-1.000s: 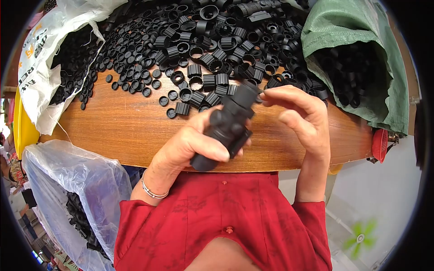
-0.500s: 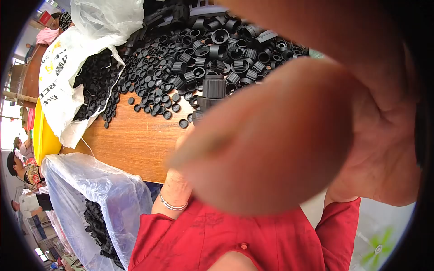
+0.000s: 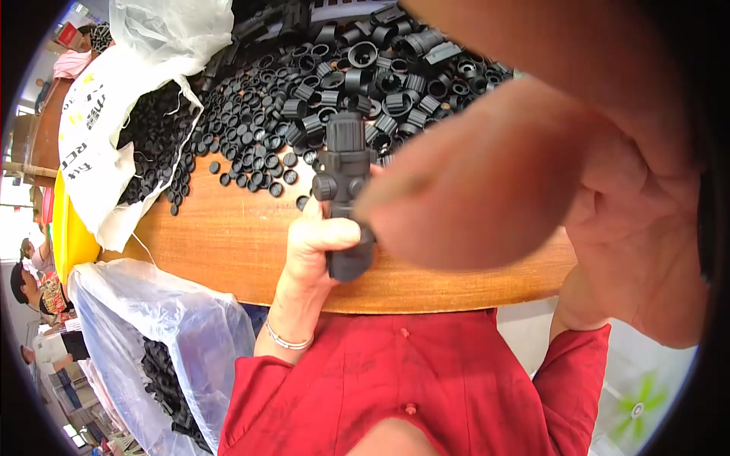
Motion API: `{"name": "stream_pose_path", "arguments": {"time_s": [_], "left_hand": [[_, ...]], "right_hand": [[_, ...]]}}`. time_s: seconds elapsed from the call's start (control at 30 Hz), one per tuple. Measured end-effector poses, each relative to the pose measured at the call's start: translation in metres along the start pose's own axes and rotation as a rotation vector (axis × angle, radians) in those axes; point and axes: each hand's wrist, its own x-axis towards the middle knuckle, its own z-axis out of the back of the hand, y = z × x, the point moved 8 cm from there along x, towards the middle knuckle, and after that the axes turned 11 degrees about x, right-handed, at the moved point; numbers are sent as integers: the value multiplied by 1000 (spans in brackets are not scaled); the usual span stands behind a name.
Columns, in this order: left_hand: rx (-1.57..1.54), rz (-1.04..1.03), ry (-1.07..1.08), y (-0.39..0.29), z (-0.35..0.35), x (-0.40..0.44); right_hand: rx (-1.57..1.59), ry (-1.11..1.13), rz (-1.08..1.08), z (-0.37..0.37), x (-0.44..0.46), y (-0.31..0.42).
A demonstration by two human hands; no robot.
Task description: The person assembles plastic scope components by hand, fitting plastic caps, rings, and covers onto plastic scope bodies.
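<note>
My left hand (image 3: pixel 315 239) is closed around a black scope (image 3: pixel 346 197) with ribbed round knobs, held upright over the near edge of the table, its thumb across the lower tube. My right hand (image 3: pixel 608 175) looms very close to the camera, palm showing and thumb stretched out, blurred. Its other fingers run out of the picture at the top; I see nothing between thumb and fingers. Part of the scope's right side lies near the thumb tip in the view. Beyond the scope spread many small black caps (image 3: pixel 251 140) and larger ribbed black rings (image 3: pixel 395 102).
A white printed sack (image 3: pixel 91 152) spills black caps onto the wooden table (image 3: pixel 228 235). Left of my lap stands a plastic-lined bin (image 3: pixel 190 319) with black parts inside. A yellow tub (image 3: pixel 72 228) is behind it. Other people are at the far left; a green fan (image 3: pixel 637 410) is lower right.
My right thumb has shifted up and right in the view, uncovering my left hand and most of the scope. The scope appears slightly further left.
</note>
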Motion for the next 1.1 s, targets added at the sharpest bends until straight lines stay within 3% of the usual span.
{"name": "stream_pose_path", "arguments": {"time_s": [0.07, 0.13, 0.27, 0.33, 0.4, 0.57, 0.77, 1.0, 1.1], "left_hand": [[53, -49, -42, 1, 4, -2], [-49, -4, 79, -3, -4, 4], [55, -134, 51, -16, -4, 4], [-67, -170, 80, -19, -6, 5], [-124, -165, 105, -17, -4, 5], [-68, -59, 99, -1, -9, 6], [100, 41, 123, 14, -20, 4], [-57, 24, 127, 20, -22, 4], [-54, 31, 91, 21, -22, 3]], "right_hand": [[-19, 18, 12, -7, -5, 8], [-45, 18, 1, -13, -8, 8], [-216, -68, -108, -8, -15, -18], [-463, -76, -217, 4, -31, -48], [-911, 93, -317, 16, -54, -83], [-1318, 208, -284, 7, -105, -122], [-1269, 136, -367, 18, -121, -134], [-900, -34, -585, 35, -124, -128], [-844, -74, -581, 31, -127, -125]]}}
